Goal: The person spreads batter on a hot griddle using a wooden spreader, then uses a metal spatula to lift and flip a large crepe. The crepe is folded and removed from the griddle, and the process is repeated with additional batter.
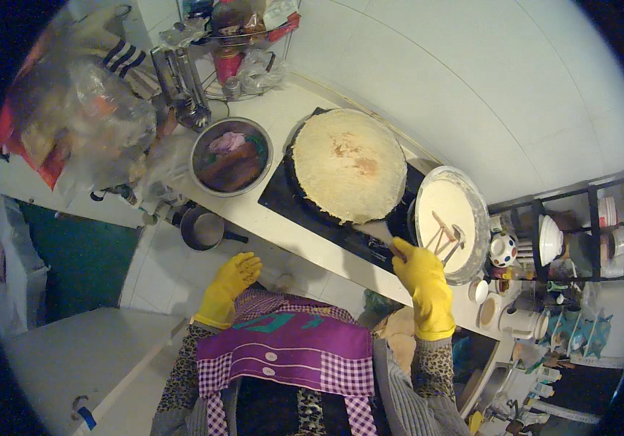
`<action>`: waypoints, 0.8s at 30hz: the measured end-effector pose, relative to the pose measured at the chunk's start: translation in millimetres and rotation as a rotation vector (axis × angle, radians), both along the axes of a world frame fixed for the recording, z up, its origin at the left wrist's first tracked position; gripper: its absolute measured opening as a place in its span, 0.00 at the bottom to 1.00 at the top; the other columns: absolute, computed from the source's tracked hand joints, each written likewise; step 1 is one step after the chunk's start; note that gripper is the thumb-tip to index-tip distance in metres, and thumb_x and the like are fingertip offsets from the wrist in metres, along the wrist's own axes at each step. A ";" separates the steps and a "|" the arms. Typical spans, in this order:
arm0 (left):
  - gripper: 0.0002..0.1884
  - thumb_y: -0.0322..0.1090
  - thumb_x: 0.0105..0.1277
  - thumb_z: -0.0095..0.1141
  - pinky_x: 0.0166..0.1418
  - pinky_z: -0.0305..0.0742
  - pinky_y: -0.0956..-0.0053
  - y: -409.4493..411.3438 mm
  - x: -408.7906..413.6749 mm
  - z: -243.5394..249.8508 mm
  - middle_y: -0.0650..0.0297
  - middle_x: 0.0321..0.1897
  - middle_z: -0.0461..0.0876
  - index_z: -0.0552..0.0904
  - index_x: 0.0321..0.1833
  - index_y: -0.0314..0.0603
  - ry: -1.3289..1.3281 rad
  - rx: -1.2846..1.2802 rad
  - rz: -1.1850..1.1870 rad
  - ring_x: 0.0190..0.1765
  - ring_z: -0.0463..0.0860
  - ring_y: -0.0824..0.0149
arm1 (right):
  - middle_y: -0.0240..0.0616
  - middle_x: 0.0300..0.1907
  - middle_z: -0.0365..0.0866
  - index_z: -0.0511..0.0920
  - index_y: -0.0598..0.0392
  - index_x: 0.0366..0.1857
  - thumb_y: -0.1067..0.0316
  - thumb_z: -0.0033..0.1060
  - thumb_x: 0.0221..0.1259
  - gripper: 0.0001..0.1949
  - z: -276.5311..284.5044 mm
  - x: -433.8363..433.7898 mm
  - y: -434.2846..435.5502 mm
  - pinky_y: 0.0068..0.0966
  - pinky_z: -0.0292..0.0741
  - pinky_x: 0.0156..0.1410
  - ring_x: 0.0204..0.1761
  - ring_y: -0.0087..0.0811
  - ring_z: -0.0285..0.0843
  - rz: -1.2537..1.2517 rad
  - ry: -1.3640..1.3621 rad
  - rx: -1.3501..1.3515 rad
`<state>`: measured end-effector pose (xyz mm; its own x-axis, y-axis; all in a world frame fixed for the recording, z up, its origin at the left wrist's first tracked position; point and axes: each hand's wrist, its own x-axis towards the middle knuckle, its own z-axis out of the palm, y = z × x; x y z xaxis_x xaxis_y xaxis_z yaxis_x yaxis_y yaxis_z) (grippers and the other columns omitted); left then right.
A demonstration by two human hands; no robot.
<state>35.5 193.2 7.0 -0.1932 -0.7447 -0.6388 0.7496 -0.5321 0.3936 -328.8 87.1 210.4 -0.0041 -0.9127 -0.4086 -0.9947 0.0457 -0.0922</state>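
Observation:
A large, thin round pancake (pixel 353 163) lies on a dark round griddle over a black cooktop (pixel 276 199), its middle browned in patches. My right hand (pixel 421 272), in a yellow rubber glove, holds a flat spatula (pixel 378 231) whose blade touches the pancake's near edge. To its right is a wide metal basin (pixel 481 223) of pale batter (pixel 445 196), with wooden tools and a metal-ended utensil resting in it. My left hand (pixel 238 278), gloved alike, hangs before the counter with its fingers curled and nothing visible in it; whether they are fully closed is unclear.
Left of the cooktop stands a steel bowl (pixel 257 182) with dark liquid and cloth-like items. A saucepan (pixel 202 229) is lower, beyond the counter edge. Plastic bags (pixel 88 125) crowd the left; a wire rack (pixel 208 87) stands behind. Dish shelves (pixel 538 234) and containers line the right.

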 end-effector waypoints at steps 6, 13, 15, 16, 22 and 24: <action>0.22 0.33 0.78 0.40 0.74 0.70 0.65 -17.9 1.5 -48.0 0.49 0.70 0.70 0.64 0.72 0.32 -0.062 -0.211 -0.217 0.71 0.71 0.57 | 0.52 0.45 0.86 0.79 0.33 0.60 0.54 0.52 0.67 0.18 -79.9 -21.1 -70.3 0.46 0.78 0.55 0.49 0.55 0.83 -0.120 -0.219 -0.302; 0.23 0.32 0.77 0.43 0.76 0.67 0.67 -20.7 8.0 -34.5 0.51 0.71 0.69 0.64 0.72 0.33 -0.114 -0.323 -0.214 0.72 0.70 0.58 | 0.40 0.64 0.79 0.73 0.52 0.68 0.62 0.56 0.67 0.24 -96.5 14.6 -167.2 0.25 0.72 0.66 0.65 0.37 0.78 -0.336 -0.270 -0.245; 0.23 0.34 0.77 0.43 0.76 0.66 0.68 -29.1 7.7 4.9 0.52 0.71 0.69 0.64 0.72 0.33 -0.009 -0.168 -0.161 0.72 0.70 0.58 | 0.42 0.61 0.80 0.75 0.45 0.67 0.57 0.54 0.67 0.24 -126.7 -1.3 -202.4 0.32 0.75 0.63 0.61 0.43 0.79 -0.284 -0.257 -0.367; 0.23 0.34 0.77 0.43 0.76 0.66 0.67 -22.7 13.6 5.0 0.52 0.71 0.69 0.64 0.72 0.34 0.004 -0.199 -0.141 0.72 0.71 0.58 | 0.43 0.61 0.81 0.75 0.44 0.66 0.57 0.53 0.67 0.23 -122.3 10.9 -216.1 0.34 0.75 0.63 0.61 0.44 0.79 -0.281 -0.212 -0.346; 0.24 0.33 0.76 0.44 0.76 0.66 0.65 -24.4 35.5 3.2 0.53 0.70 0.71 0.63 0.73 0.34 -0.321 -0.338 -0.299 0.71 0.71 0.58 | 0.52 0.52 0.83 0.79 0.44 0.57 0.53 0.46 0.71 0.18 -131.5 46.0 -249.2 0.46 0.75 0.58 0.56 0.56 0.80 -0.225 -0.204 -0.350; 0.24 0.34 0.77 0.44 0.77 0.66 0.64 -32.7 41.2 3.4 0.52 0.70 0.71 0.63 0.73 0.34 -0.099 -0.191 -0.202 0.71 0.71 0.57 | 0.52 0.54 0.83 0.78 0.43 0.61 0.59 0.53 0.65 0.20 -145.0 53.0 -237.3 0.42 0.76 0.59 0.57 0.54 0.80 -0.200 -0.205 -0.377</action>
<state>76.7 160.5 10.4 -0.2938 -0.8057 -0.5143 0.5887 -0.5764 0.5667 -275.8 -150.3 65.4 -0.1491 -0.9871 -0.0592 -0.9294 0.1603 -0.3326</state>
